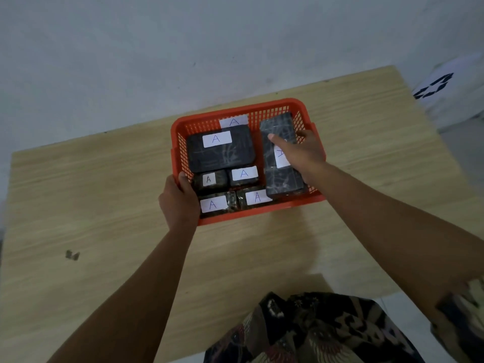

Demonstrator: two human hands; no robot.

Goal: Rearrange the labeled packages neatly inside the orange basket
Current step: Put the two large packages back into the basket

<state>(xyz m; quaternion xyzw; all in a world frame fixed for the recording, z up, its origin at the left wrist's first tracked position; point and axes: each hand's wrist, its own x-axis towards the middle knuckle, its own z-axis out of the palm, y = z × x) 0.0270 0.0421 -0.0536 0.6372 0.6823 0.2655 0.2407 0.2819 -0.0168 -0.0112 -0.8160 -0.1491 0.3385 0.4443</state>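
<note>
A pale wooden bench (104,205) carries an orange basket (296,104) set near its far edge, against a grey wall. Inside the basket lie dark wrapped packages, each with a white label marked A. The long package (284,179) runs front to back along the right side, its near end riding up over the basket's front corner. The wide package (220,155) fills the back left. In front of it sit four small packages: one (209,180) beside another (243,175), and below them a front-left one (213,205) and a front-right one (255,197).

The right hand (305,150) lies over the long package, thumb across its top and fingers wrapped round its right edge, so its grip is closed on that package. The left hand (179,197) clasps the basket's near left rim, thumb inside, steadying it.

The step in hand looks like seating the long package flat. To do it well, keep the left hand firm so the basket does not slide, ease the package's near end down inside the front wall, and keep it parallel to the right wall, label up, without nudging the small package beside it.
</note>
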